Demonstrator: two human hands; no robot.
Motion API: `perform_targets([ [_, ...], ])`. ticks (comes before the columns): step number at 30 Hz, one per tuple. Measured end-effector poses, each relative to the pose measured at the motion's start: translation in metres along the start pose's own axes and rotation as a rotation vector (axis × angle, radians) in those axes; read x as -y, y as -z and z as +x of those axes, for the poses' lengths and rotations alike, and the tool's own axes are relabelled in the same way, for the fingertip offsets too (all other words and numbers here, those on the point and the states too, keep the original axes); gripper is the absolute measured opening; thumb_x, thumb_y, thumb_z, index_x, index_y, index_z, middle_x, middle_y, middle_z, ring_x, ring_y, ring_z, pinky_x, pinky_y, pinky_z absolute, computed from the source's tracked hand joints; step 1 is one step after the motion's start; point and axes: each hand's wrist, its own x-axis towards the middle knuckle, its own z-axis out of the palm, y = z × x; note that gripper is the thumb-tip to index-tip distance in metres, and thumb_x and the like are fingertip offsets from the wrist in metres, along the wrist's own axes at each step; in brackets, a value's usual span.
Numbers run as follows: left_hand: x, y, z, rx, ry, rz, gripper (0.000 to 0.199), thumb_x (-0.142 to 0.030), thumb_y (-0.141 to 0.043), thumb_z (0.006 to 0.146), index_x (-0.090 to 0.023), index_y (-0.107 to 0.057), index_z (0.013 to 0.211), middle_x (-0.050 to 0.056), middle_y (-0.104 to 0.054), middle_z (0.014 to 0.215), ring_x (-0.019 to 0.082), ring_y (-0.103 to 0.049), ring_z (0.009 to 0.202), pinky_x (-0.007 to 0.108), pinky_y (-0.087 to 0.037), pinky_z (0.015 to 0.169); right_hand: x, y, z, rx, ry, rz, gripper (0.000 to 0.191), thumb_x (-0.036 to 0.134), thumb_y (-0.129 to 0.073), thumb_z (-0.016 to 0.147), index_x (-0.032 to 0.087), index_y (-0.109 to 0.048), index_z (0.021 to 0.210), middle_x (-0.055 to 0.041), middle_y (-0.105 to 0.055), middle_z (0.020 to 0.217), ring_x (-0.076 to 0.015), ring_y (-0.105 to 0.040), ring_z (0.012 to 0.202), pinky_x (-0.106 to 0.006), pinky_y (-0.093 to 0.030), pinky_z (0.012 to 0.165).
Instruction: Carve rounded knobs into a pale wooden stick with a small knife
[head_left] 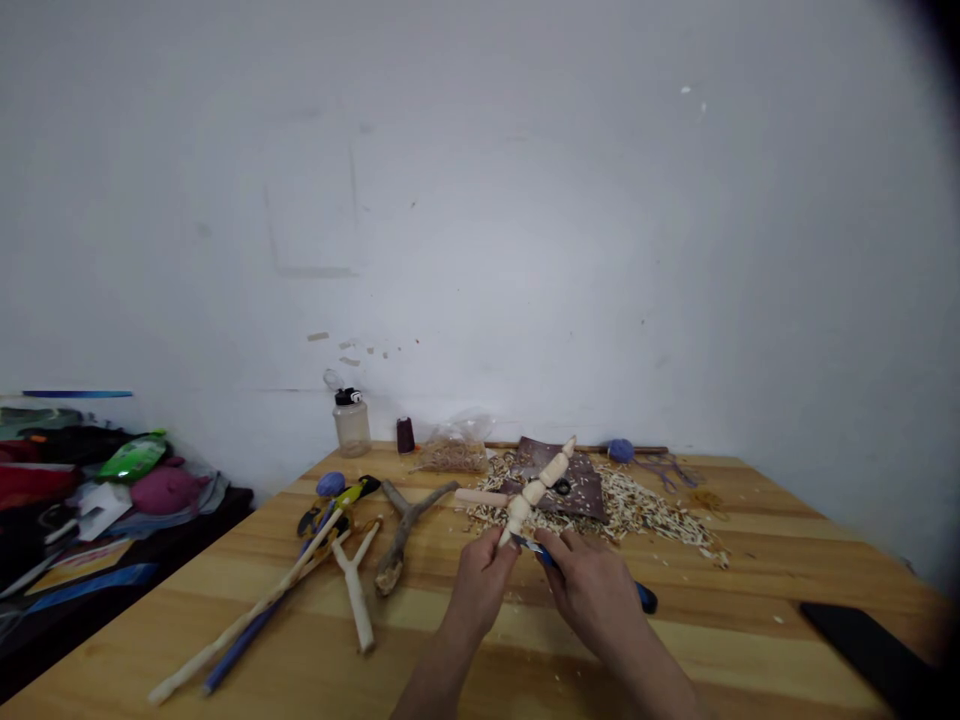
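Observation:
My left hand is closed around the lower end of a pale carved stick, which slants up and to the right with notches along its length. In my right hand is a blue-handled knife; its blade lies against the stick just above my left hand. Beyond both hands, wood shavings are spread over and around a dark brown sheet. A smooth wooden rod lies left of the carved stick.
Left of my hands are a forked pale stick, a forked grey branch and long sticks. A bottle, thread spool and plastic bag stand near the wall. A black flat object lies at right.

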Motion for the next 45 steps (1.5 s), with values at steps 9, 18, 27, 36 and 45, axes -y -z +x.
perform_targets([
  [9,-0.014,0.007,-0.003,0.073,-0.101,0.374,0.027,-0.035,-0.034,0.086,-0.018,-0.051,0.074,0.002,-0.053,0.065,0.015,-0.046,0.06,0.025,-0.029,0.055,0.01,-0.005,0.002,0.063,-0.084,-0.093,0.033,0.012,-0.045,0.083,0.026,-0.051,0.112,-0.0048,-0.063,0.085,-0.0163,-0.06,0.069,-0.023,-0.03,0.054],
  [18,-0.015,-0.013,-0.005,-0.092,0.042,0.23,0.02,-0.035,-0.036,0.084,-0.019,-0.047,0.078,0.001,-0.051,0.063,0.014,-0.048,0.058,0.024,-0.031,0.054,0.016,-0.028,0.003,0.012,-0.197,0.243,0.026,0.022,-0.037,0.089,0.025,-0.051,0.111,-0.0056,-0.065,0.088,-0.0178,-0.062,0.073,-0.024,-0.035,0.057],
  [27,-0.011,0.001,0.002,0.036,0.239,-0.405,0.041,-0.059,-0.054,0.067,-0.019,-0.043,0.072,-0.012,-0.028,0.045,0.002,-0.017,0.034,0.017,-0.014,0.035,0.0,-0.017,0.003,-0.053,-0.216,0.821,0.023,0.039,-0.032,0.088,0.021,-0.047,0.09,0.0,-0.06,0.07,-0.0156,-0.057,0.061,-0.024,-0.037,0.056],
  [36,-0.012,-0.001,0.0,0.067,0.194,-0.319,0.025,-0.041,-0.05,0.07,-0.016,-0.051,0.071,-0.01,-0.031,0.041,0.004,-0.022,0.035,0.019,-0.017,0.038,0.002,-0.01,-0.001,-0.053,-0.033,0.463,0.022,0.03,-0.031,0.09,0.022,-0.051,0.089,-0.0035,-0.063,0.08,-0.0167,-0.059,0.067,-0.024,-0.033,0.057],
  [45,-0.007,0.0,-0.001,0.044,0.07,-0.118,0.02,-0.032,-0.044,0.075,-0.016,-0.054,0.072,-0.008,-0.034,0.046,0.007,-0.03,0.042,0.021,-0.022,0.044,0.004,-0.006,-0.002,-0.031,-0.04,0.323,0.016,0.026,-0.035,0.09,0.022,-0.05,0.088,-0.0007,-0.064,0.081,-0.0146,-0.059,0.064,-0.024,-0.026,0.053],
])
